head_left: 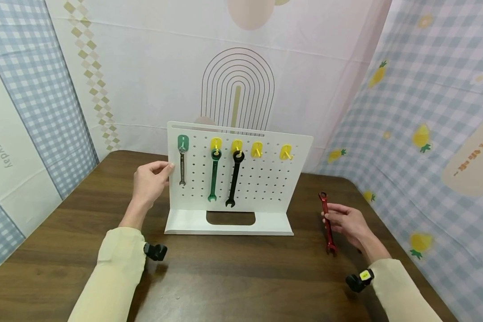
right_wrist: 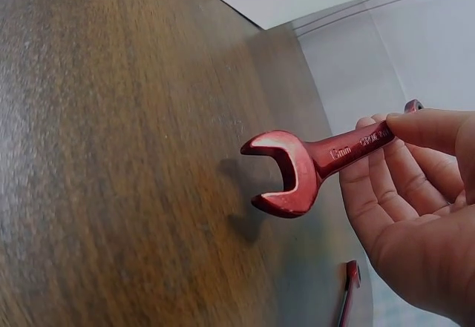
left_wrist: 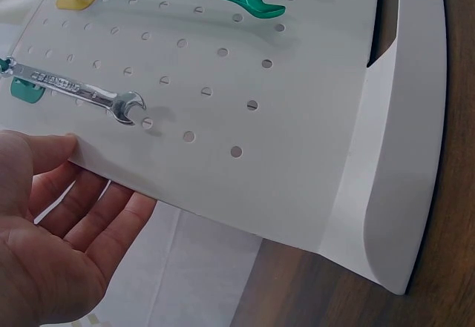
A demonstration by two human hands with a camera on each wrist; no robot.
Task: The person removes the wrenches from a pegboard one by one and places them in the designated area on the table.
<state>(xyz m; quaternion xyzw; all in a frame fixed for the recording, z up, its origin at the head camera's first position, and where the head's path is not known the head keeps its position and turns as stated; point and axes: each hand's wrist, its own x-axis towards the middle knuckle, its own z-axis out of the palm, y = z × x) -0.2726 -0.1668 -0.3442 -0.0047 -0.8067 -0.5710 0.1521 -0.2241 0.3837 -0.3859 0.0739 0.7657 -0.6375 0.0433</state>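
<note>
Below the fingers of the right hand (right_wrist: pixel 427 238), the right-wrist view's edge cuts off a red tool (right_wrist: pixel 352 273); the thumb covers part of the red combination wrench (right_wrist: pixel 332 155).

- We see a metallic red wrench (head_left: pixel 328 228) at the right of the head view.
- We find the pegboard (head_left: pixel 247 179) plain white in mid-frame.
- On it, from left to right, we see a silver wrench (head_left: pixel 182 169), a green wrench (head_left: pixel 214 179) and a black wrench (head_left: pixel 235 179).
- We count four yellow hooks (head_left: pixel 257 150) and, at the left, one green hook (head_left: pixel 183 140).
- We note brown wood grain on the table (head_left: pixel 225 277) below.
- We see blue-and-white checks with yellow fruit on the cloth (head_left: pixel 406 98) at the right.
</note>
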